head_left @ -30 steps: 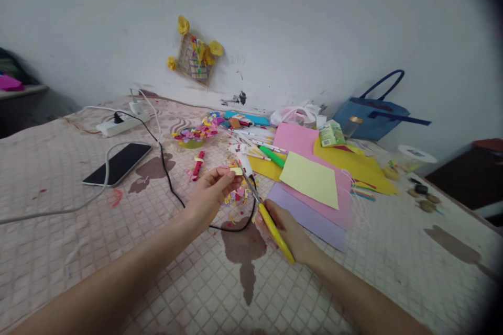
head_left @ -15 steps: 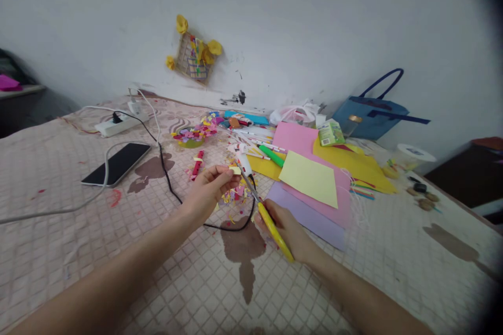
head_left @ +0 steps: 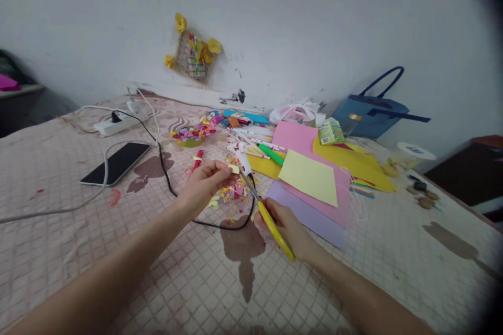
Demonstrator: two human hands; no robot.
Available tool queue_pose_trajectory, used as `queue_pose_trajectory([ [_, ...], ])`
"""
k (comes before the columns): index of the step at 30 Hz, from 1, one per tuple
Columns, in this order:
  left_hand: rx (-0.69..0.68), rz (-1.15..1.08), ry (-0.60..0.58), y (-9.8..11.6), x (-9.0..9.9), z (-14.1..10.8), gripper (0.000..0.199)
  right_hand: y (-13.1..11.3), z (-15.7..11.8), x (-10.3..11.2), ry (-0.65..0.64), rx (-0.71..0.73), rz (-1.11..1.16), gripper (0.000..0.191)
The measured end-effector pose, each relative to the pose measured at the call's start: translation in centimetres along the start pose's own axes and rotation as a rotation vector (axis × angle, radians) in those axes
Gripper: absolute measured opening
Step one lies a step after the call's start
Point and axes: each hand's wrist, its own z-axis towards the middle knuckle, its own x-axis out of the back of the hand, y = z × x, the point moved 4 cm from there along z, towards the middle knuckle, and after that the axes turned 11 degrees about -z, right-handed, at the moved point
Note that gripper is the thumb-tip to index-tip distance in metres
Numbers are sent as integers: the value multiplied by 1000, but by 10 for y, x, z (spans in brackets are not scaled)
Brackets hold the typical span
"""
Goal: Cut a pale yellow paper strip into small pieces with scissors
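Note:
My left hand (head_left: 210,182) pinches a small pale yellow paper piece (head_left: 233,169) between thumb and fingers. In my right hand (head_left: 286,225) are scissors with yellow handles (head_left: 275,230), their blades pointing up and left, close beside the paper piece. Whether the blades touch the paper I cannot tell. Beneath and behind the hands lies a pile of small colourful paper scraps (head_left: 236,193). A white glue gun (head_left: 242,161) rests just behind the scissor tips, its black cord looping around the scraps. A red strip-like piece (head_left: 197,157) lies behind my left hand.
Right of the scissors are pale yellow (head_left: 308,177), pink and purple paper sheets (head_left: 310,222). A bowl of paper pieces (head_left: 192,141) stands at the back. To the left lie a phone (head_left: 116,164) and a power strip (head_left: 121,124) with cables. A blue bag (head_left: 369,115) leans on the wall.
My left hand has shifted slightly left and up with the paper piece, showing more scraps below it. The right hand and scissors have hardly moved.

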Motion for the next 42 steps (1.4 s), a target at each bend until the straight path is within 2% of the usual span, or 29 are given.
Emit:
queue_pose_trajectory([
  [8, -8, 129, -67, 9, 4, 4, 15, -3, 0, 3, 6, 8, 30, 26],
  [10, -12, 146, -69, 11, 4, 4, 15, -4, 0, 3, -20, -20, 106, 29],
  [13, 17, 180, -79, 11, 3, 3, 15, -6, 0, 0, -92, -94, 337, 37],
  [16, 129, 233, -132, 4, -2, -1, 14, -6, 1, -1, -109, -134, 483, 45],
  [21, 341, 279, -254, -13, -13, -13, 12, -6, 3, 6, -56, -61, 597, 43],
  [27, 523, 335, -345, -27, -19, -24, 14, -3, 5, 7, -7, -93, 604, 40],
  [36, 532, 418, -459, -37, -24, -29, 11, -8, 3, 0, -59, -77, 550, 38],
  [42, 453, 413, -317, -38, -22, -27, 14, -7, 4, -1, -31, -115, 547, 35],
])
